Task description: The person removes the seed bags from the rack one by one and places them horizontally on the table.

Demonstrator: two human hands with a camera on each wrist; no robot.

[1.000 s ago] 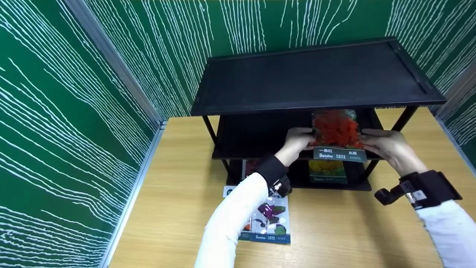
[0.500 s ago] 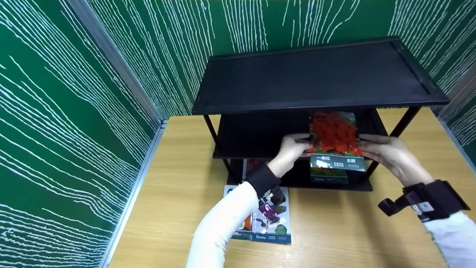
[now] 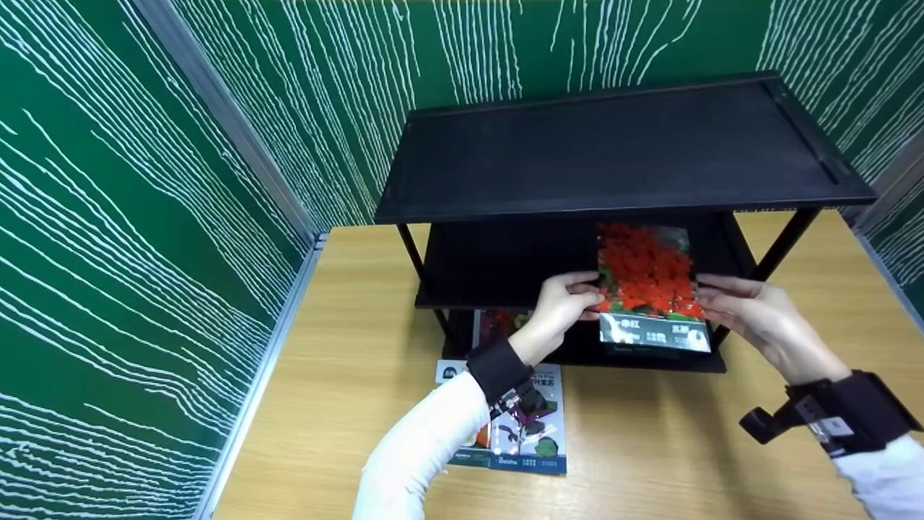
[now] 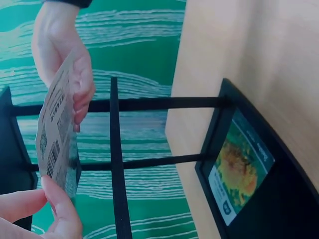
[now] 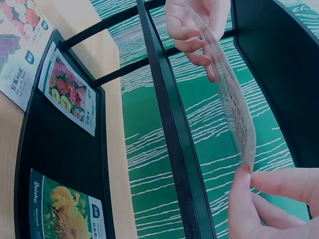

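A seed packet with red flowers (image 3: 646,278) is held by both hands at the front of the black rack's middle shelf, tilted with its picture side up. My left hand (image 3: 559,310) pinches its left edge between thumb and fingers. On the opposite edge my right hand (image 3: 754,318) pinches it likewise. The packet's printed back (image 4: 57,124), with a barcode, shows in the left wrist view. Below, on the bottom shelf, lies a yellow-flower packet (image 5: 65,211), mostly covered in the head view. Another packet with red, pink and yellow flowers (image 5: 70,89) lies at that shelf's left end.
The three-tier black rack (image 3: 621,152) stands on a wooden table (image 3: 346,347) against green walls (image 3: 462,50) with white streaks. In front of it lie a purple-leaf packet (image 3: 534,426) and an orange-pictured packet (image 3: 473,451), the latter partly under my left arm.
Both hands have drawn the red-flower packet forward and down toward me, off the middle shelf's front. It now covers most of the yellow-flower packet below.
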